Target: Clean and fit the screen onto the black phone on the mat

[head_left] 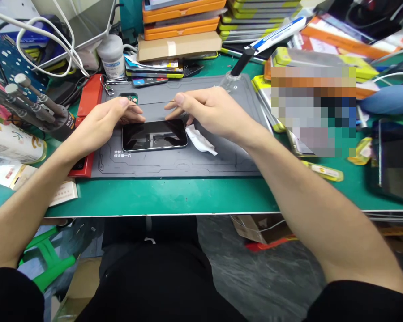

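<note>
A black-screened smartphone (154, 135) lies face up on the grey work mat (188, 165). Just beyond it, my left hand (112, 116) and my right hand (204, 107) face each other, thumbs against fingers. Between them runs a thin dark-edged sheet (154, 103), seen almost edge-on, pinched at both ends; its kind cannot be made out. A crumpled white wipe (201, 141) rests beside the phone's right end, under my right hand. Behind my left fingers, a small dark part with green circuitry (133, 97) is partly hidden.
Left stand a red case (90, 96), a screwdriver holder (62, 125) and a white jar (111, 56). Orange boxes (184, 29) are stacked behind. A glass bottle with a black top (233, 78) stands at the mat's back right. Boxes and a dark tablet-like device (394, 161) crowd the right.
</note>
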A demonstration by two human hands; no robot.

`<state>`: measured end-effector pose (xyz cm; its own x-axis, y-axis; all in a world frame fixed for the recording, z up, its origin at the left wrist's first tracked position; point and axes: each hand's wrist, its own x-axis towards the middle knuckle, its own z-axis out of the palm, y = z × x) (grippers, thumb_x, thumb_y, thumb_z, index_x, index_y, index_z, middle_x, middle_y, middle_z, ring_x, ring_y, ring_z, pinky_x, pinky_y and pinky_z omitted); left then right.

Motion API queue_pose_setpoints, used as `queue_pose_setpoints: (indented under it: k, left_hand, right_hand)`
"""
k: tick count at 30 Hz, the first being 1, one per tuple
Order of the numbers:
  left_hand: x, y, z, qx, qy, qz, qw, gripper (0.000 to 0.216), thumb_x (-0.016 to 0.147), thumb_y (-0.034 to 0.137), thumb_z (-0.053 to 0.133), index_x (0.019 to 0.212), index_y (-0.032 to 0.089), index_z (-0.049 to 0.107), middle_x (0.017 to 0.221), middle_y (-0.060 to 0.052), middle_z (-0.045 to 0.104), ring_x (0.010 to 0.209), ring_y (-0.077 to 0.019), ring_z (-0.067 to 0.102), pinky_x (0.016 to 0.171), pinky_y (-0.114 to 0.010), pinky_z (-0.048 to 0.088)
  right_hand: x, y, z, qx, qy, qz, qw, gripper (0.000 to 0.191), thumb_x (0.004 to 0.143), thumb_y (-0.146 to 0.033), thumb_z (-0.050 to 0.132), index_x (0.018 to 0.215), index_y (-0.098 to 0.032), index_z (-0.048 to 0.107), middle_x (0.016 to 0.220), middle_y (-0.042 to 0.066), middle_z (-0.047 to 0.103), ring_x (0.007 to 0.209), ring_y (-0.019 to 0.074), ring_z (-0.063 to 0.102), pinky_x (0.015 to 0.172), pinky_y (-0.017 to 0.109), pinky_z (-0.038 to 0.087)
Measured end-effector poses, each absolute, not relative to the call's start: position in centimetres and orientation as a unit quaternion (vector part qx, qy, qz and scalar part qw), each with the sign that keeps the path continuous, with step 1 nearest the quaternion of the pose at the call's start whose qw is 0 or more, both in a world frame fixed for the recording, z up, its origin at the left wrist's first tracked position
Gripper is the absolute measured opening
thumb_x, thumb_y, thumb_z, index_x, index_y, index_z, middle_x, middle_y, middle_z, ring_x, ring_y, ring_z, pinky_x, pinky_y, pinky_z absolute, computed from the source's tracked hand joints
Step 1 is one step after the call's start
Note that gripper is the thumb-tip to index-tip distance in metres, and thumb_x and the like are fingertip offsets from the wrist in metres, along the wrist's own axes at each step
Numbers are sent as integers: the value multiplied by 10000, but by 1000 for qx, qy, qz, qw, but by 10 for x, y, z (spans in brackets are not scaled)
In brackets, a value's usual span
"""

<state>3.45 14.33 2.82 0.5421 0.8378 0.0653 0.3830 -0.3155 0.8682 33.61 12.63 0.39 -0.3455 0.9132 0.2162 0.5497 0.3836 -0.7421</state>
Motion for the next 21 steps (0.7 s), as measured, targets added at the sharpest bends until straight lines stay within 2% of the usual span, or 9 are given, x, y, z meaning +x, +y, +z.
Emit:
queue_pose_setpoints:
  k: [5, 11, 16, 18, 21]
  left_hand:
    - [33, 146, 26, 766, 408, 282, 408, 555, 1190, 684, 468, 1276, 225, 768, 1278, -134, 871, 1218, -285, 841, 1154, -474, 650]
    - [30, 152, 23, 749, 425, 313, 400, 520, 1160, 693, 546, 1241, 235, 778, 1303, -124, 864, 1242, -282, 824, 1170, -490, 638]
    - [30, 150, 25, 725, 435, 315, 431, 499, 1146, 681, 576, 1226, 234, 782, 1306, -117, 867, 1193, -267, 826, 1151, -467, 638]
    - [30, 150, 26, 727, 436, 311, 429, 500, 1150, 684, 568, 1240, 237, 772, 1321, -125, 863, 1197, -266, 827, 1145, -459, 643]
    - [30, 150, 25, 734, 428, 313, 424, 444, 1176, 624, 554, 1262, 237, 754, 1306, -112, 864, 1180, -249, 832, 1122, -436, 648]
  right_hand:
    - [333, 127, 1, -482, -763, 281, 327, 782, 1121, -890, 396, 1202, -295, 898, 1176, 92, 896, 1006, 315, 829, 865, 467, 672]
    - [334, 126, 2, -508, -761, 216, 341, 711, 1162, -813, 367, 1190, -319, 878, 1290, 88, 871, 1140, 347, 815, 866, 496, 675]
    - [337, 130, 2, -500, -734, 253, 384, 541, 1205, -636, 444, 1227, -265, 837, 1212, 109, 876, 1083, 289, 830, 799, 406, 668]
    - [340, 131, 5, -505, -720, 279, 384, 435, 1184, -544, 520, 1242, -244, 830, 1189, 113, 876, 1051, 282, 837, 745, 375, 651]
    - [347, 128, 16, -504, -708, 325, 374, 326, 1137, -398, 569, 1246, -231, 827, 1205, 130, 879, 1099, 294, 841, 752, 365, 647]
